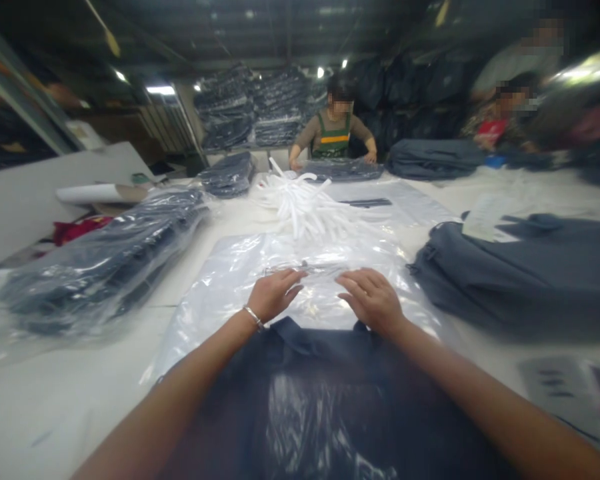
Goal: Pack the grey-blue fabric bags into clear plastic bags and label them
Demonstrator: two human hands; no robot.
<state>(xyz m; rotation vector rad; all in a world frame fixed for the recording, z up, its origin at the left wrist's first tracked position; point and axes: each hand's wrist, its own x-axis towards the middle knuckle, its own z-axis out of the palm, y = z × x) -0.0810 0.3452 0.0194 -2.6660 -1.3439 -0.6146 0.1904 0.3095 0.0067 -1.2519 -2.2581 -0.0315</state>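
Plastic bag (300, 280): clear, thin, slippery, lying flat on table (70, 400) over the dark folded garment (310, 393). Left hand (274, 293) and right hand (373, 300) rest on its top edge, fingers loosely spread, gripping nothing. Judged light, limp; best pinched at the open edge.

dim hall, small ceiling lamps (161, 89), glare on plastic bag (300, 280), blurred, warped edges.

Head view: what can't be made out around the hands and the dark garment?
- Dark garment: lower part cut off by the bottom edge, blurred.
- Left hand and right hand on the clear plastic bag: palms hidden, any grip unclear.
- Paper sheet: print too blurred.
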